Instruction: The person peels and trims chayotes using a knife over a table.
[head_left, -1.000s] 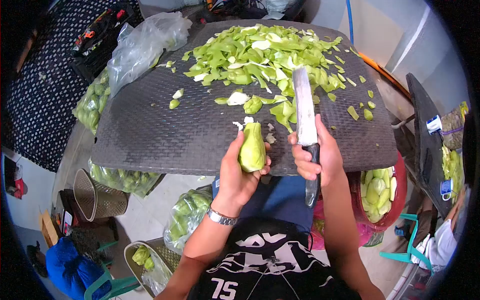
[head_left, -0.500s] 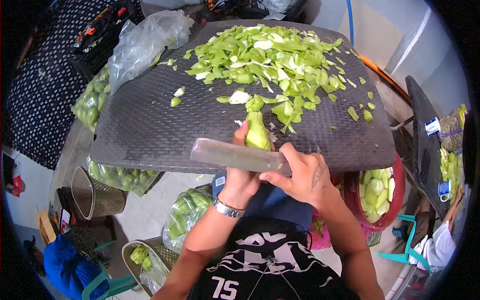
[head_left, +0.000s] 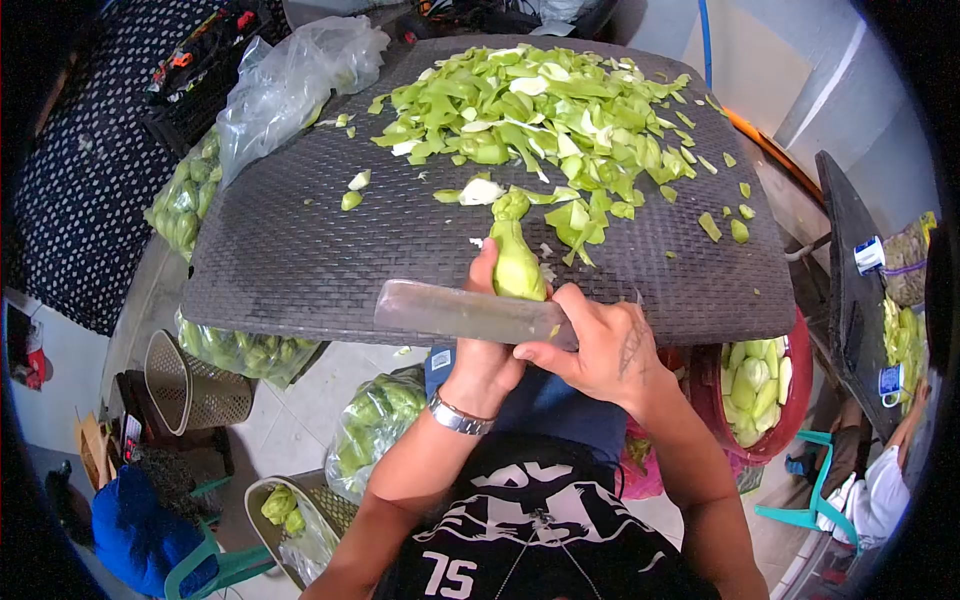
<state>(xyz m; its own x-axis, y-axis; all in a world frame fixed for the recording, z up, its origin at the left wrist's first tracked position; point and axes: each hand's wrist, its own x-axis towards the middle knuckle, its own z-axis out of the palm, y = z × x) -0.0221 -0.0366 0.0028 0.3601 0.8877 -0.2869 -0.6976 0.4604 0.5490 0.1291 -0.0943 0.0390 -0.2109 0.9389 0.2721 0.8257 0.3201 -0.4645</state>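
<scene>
A pale green chayote (head_left: 518, 268) points away from me over the near part of the dark woven-pattern table (head_left: 300, 255). My left hand (head_left: 488, 368) is wrapped round it from below, thumb along its left side. In my right hand (head_left: 610, 345) is a broad-bladed knife (head_left: 450, 312), held crosswise in front of the chayote's near end with the blade pointing left. The blade hides part of my left hand; I cannot tell whether its edge touches the chayote. Just beyond the chayote's far end lie a knobbly green piece (head_left: 510, 206) and a white piece (head_left: 481, 191).
Green peelings (head_left: 540, 110) are heaped across the table's far side. A red tub (head_left: 790, 400) of peeled chayotes stands below right. Bagged chayotes (head_left: 378, 425) and plastic baskets (head_left: 190, 385) are on the floor at left. Another person's white-clothed body (head_left: 885, 490) shows at far right.
The view has shifted very slightly. The knife and my right hand have moved a little to the left; the chayote stays in my left hand.
</scene>
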